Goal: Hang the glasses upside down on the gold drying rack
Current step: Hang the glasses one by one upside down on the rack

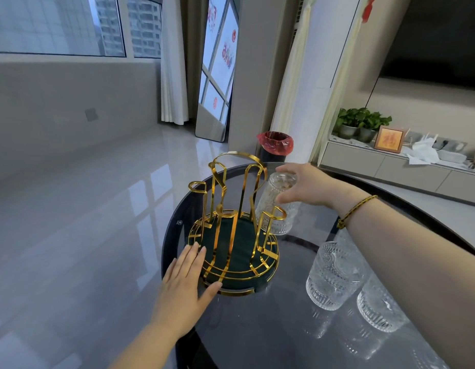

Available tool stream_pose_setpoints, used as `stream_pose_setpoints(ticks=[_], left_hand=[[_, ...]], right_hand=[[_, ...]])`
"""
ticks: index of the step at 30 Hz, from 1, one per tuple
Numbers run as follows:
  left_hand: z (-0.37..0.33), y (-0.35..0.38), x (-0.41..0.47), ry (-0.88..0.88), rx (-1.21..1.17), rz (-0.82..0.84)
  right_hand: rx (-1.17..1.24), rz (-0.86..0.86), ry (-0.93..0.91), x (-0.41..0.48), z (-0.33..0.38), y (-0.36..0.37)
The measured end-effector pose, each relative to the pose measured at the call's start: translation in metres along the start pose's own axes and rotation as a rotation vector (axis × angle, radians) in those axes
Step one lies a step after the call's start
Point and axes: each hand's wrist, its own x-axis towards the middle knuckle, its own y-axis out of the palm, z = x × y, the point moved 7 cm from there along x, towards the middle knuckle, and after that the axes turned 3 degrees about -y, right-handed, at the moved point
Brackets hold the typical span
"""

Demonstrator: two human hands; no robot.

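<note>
I see the round dark glass table (257, 328) filling the lower right of the head view, with a pale glossy floor (84, 222) to its left. On the table stands the gold drying rack (232, 230), upright, its wire loops rising from a round dark green base ringed in gold. My left hand (185, 283) lies flat and spread against the near left edge of that base, fingers extended and touching the gold rim, thumb along the front of the base; it grips nothing. My right hand (308, 186) reaches in from the right and grasps an embossed clear glass (277, 206) by its closed end, thumb on the near side and fingers over the top. This glass is inverted, mouth downward, slightly tilted, and sits at the far right side of the rack, just behind one of the short gold prongs; I cannot tell whether it is seated over a prong or only beside it. Two more clear glasses stand mouth down on the table to the right of the rack, near my right forearm: one nearer the rack (333, 275) and one closer to me (380, 307), just beside each other. A braided cord bracelet (356, 210) circles my right wrist.
</note>
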Motion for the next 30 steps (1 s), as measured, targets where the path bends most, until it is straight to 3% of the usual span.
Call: stream_pose_setpoints(ticks=[30], left_hand=[[0.001, 0.000, 0.002, 0.007, 0.003, -0.010]], right_hand=[[0.083, -0.029, 0.070, 0.008, -0.010, 0.006]])
